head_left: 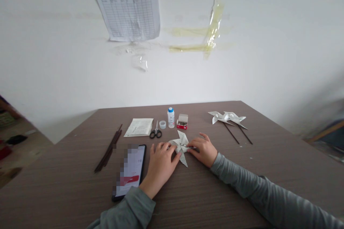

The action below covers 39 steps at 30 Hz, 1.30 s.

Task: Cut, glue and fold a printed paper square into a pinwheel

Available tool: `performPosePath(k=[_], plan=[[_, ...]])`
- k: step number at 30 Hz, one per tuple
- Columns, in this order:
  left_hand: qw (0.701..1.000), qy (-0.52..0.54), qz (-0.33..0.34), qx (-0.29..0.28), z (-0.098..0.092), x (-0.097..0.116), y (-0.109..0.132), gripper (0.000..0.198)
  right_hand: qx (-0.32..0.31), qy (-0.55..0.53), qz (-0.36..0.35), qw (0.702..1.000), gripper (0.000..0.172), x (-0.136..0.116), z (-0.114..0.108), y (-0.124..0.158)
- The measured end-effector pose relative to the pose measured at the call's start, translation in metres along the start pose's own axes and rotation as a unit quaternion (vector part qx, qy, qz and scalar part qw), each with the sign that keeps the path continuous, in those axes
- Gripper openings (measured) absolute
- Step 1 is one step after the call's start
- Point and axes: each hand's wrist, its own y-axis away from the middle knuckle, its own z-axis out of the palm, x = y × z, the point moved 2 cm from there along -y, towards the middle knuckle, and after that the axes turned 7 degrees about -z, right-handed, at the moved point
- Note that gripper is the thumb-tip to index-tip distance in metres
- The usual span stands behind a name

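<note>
A pinwheel folded from printed paper [182,143] lies on the brown table in front of me, its pointed blades spread out. My left hand [162,161] is at its left side, with fingers and thumb closed on the paper. From the right, my right hand [203,149] pinches the pinwheel near its centre between thumb and fingers. Just behind the pinwheel are black-handled scissors [156,133], a small clear cup [162,125], a white bottle with a blue cap [171,118] and an open red box of small metal pieces [182,124].
A phone [131,171] lies beside my left forearm. Farther left are dark sticks [109,149] and a stack of paper [139,127]. Two finished pinwheels on sticks [228,117] rest at the back right. Behind the table [268,157] stands a white wall.
</note>
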Motion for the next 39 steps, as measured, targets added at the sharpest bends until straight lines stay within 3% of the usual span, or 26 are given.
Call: performPosePath(k=[11, 39], plan=[[1.0, 0.009, -0.011, -0.021, -0.003, 0.012, -0.001, 0.05, -0.003, 0.018, -0.008, 1.0, 0.019, -0.001, 0.003, 0.002], [0.999, 0.001, -0.011, -0.053, -0.011, 0.017, 0.002, 0.052, -0.025, -0.003, 0.01, 1.0, 0.028, -0.009, -0.006, -0.004]])
